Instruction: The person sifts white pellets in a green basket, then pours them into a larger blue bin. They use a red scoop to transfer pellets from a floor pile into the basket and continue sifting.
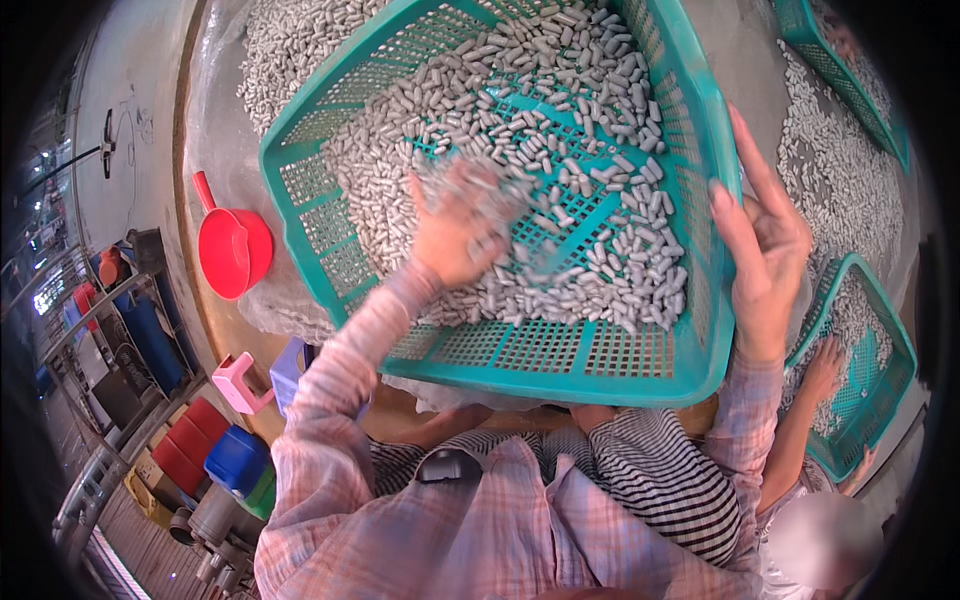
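A large green plastic basket with slotted sides sits in front of me, holding a great many small grey cylindrical pieces. Down among these pieces is my left hand, its fingers smeared by motion, so their grip cannot be made out. Patches of the green basket floor show to the right of that hand. At the basket's right side my right hand holds the outer rim, with thumb and a finger against it; its other fingers are partly hidden.
Left of the basket lies a red dipper on plastic sheeting. More grey pieces are heaped beyond the basket and at right. A co-worker's hand reaches into another green basket. Pink and blue stools stand lower left.
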{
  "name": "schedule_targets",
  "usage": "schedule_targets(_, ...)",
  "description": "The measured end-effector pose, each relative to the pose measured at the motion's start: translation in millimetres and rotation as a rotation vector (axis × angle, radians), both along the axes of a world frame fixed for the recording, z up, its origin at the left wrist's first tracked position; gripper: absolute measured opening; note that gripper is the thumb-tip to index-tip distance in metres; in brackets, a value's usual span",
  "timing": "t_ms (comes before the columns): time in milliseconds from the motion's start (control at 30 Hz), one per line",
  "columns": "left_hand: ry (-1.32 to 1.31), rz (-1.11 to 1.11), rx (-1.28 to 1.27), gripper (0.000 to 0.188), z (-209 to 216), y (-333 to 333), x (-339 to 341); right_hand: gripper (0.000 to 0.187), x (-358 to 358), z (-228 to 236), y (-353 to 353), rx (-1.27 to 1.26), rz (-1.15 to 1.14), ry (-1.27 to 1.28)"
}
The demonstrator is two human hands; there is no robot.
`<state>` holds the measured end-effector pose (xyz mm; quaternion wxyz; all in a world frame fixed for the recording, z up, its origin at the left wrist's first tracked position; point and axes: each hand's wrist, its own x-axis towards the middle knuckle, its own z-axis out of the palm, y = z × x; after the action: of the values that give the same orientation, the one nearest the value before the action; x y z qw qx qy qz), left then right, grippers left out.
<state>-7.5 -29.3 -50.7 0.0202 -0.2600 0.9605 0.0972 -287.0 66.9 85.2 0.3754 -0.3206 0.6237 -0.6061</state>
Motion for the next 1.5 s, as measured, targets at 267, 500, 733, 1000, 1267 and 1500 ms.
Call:
schedule_targets(267, 0.423, 0.275, 0.271, 0.062, 23.0, 50.3, -148.5, 0.048, 5.0, -14.1, 2.1, 0.003, -0.009, 0.01)
schedule_targets(500, -0.187, 0.232, 0.137, 0.059, 16.3, 8.7, 10.1, 0.051, -9.6, -20.3, 21.2, 0.119, -0.009, -0.015)
schedule_targets(733, 1.003, 1.059, -0.019, 0.036, -46.1, -111.2, -3.2, 0.052, 0.1, -23.7, 15.9, 0.067, 0.001, 0.029)
schedule_targets(1000, 0.782, 0.583, 0.284, 0.04, 18.0, -29.9, -184.9, 0.053, 0.2, -21.2, 10.7, 0.067, 0.006, 0.061)
schedule_targets(1267, 0.025, 0.149, 0.016, 0.046, -11.3, -0.3, 1.4, 0.052, -13.5, -27.3, 14.1, 0.132, -0.014, -0.006)
schedule_targets(1500, 0.455, 0.69, -0.04, 0.062, -14.9, -27.7, -130.6, 0.053, 8.2, -13.2, 11.3, 0.041, -0.018, -0.041)
